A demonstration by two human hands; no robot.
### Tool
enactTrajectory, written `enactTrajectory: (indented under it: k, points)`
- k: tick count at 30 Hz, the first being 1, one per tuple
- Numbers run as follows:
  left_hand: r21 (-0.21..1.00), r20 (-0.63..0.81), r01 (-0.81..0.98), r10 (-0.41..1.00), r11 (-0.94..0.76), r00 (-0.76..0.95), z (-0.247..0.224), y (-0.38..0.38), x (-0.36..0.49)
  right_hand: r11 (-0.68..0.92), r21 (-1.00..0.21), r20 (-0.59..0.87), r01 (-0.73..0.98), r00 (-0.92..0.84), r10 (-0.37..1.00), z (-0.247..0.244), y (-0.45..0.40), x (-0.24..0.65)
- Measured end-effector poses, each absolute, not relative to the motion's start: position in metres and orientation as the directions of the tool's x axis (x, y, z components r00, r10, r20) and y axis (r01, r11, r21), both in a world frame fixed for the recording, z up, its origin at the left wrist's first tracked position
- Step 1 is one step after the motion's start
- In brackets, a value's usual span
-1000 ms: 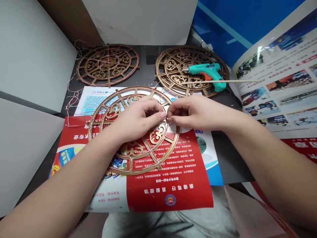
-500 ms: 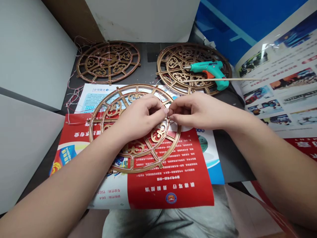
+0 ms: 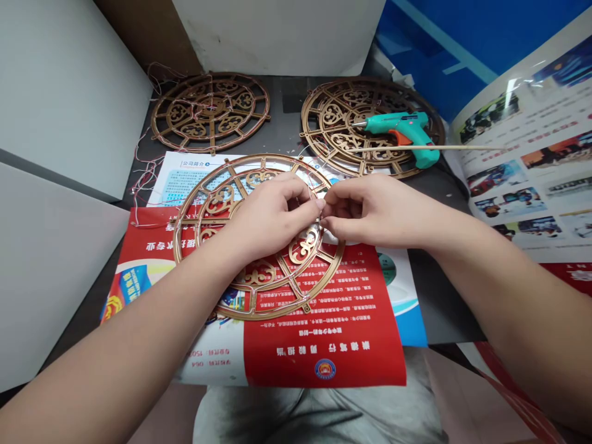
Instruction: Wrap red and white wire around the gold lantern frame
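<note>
Over the gold fretwork wheel (image 3: pixel 259 314) lying on a red printed poster (image 3: pixel 324 351), left hand (image 3: pixel 272 213) and right hand (image 3: pixel 379 213) have grips closed on fine wire (image 3: pixel 309 190) at the fingertips; best keep it taut, pinched close against the fret.

Under the grip (image 3: pixel 321 213), the lattice (image 3: pixel 303 250) has a satiny gold finish over a material I cannot tell, and the wire (image 3: pixel 142 184) is thin and shiny. The flyer (image 3: pixel 324 345) beneath is smooth, glossy paper; beyond the grip, the glue gun (image 3: pixel 407 131) is smooth teal plastic and the stick (image 3: pixel 472 147) matt pale wood
</note>
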State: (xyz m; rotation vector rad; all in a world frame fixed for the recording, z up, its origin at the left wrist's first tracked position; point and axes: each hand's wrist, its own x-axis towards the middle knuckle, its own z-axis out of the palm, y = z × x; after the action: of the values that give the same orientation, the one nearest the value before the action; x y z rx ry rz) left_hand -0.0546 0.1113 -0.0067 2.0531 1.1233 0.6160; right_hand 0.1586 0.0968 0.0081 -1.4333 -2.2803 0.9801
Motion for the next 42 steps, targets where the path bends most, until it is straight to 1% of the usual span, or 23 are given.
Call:
enactTrajectory:
  k: [4,9,21,26,34,42]
  points:
    - [0.774,0.087,0.503,0.852,-0.384,0.517,-0.007,0.111,-0.055,0.258,-0.661,-0.136,0.704,-0.451,0.882,0.008,0.095,0.157]
    - [0.785,0.104,0.485,0.854,-0.386,0.510,-0.009,0.112,-0.056,0.257,-0.615,-0.156,0.745,-0.435,0.887,0.010,0.093,0.158]
    - [0.776,0.094,0.507,0.864,-0.376,0.495,-0.008,0.111,-0.055,0.136,-0.612,-0.224,0.779,-0.336,0.915,0.016,0.086,0.146]
    - [0.775,0.088,0.512,0.866,-0.370,0.492,-0.009,0.112,-0.056,0.117,-0.590,-0.229,0.799,-0.304,0.925,0.016,0.082,0.142]
    - [0.765,0.110,0.506,0.855,-0.399,0.507,-0.010,0.113,-0.056,0.111,-0.641,-0.255,0.759,-0.348,0.902,0.016,0.084,0.146]
    - [0.774,0.119,0.486,0.847,-0.406,0.517,-0.009,0.112,-0.059,0.094,-0.641,-0.301,0.762,-0.362,0.882,0.018,0.087,0.150]
